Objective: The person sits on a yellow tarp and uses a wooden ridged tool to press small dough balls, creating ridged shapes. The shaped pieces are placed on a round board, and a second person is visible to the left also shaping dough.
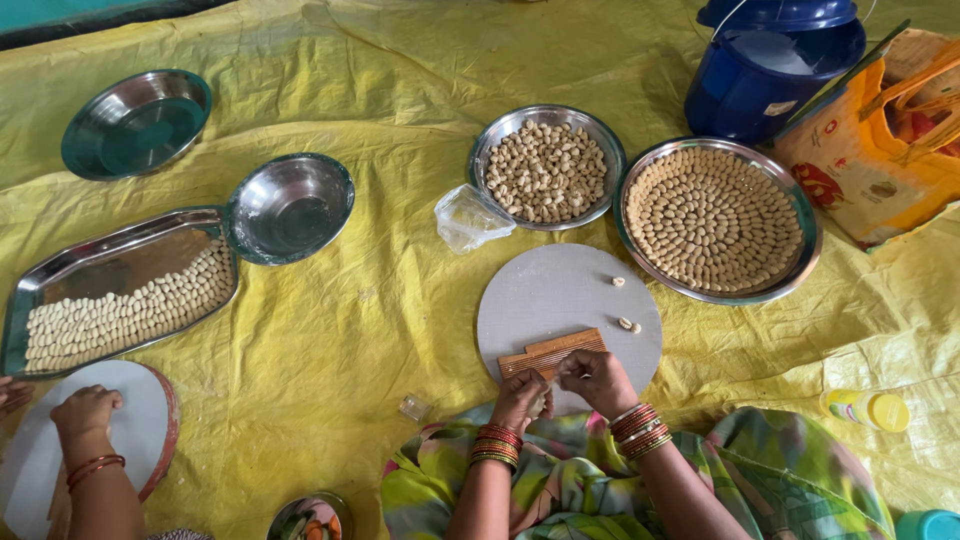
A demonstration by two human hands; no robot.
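Looking down, I see both hands at the board's [568, 300] near edge — left hand [520, 398] pinching dough [540, 403], right hand [597, 378] pressing fingers on the comb [552, 353]. Too hard a press could, I judge, smear the piece.

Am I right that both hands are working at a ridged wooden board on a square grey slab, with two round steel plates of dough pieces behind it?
Not quite. The head view shows the slab is round, not square. The rest holds: left hand, right hand, ridged wooden board, two plates.
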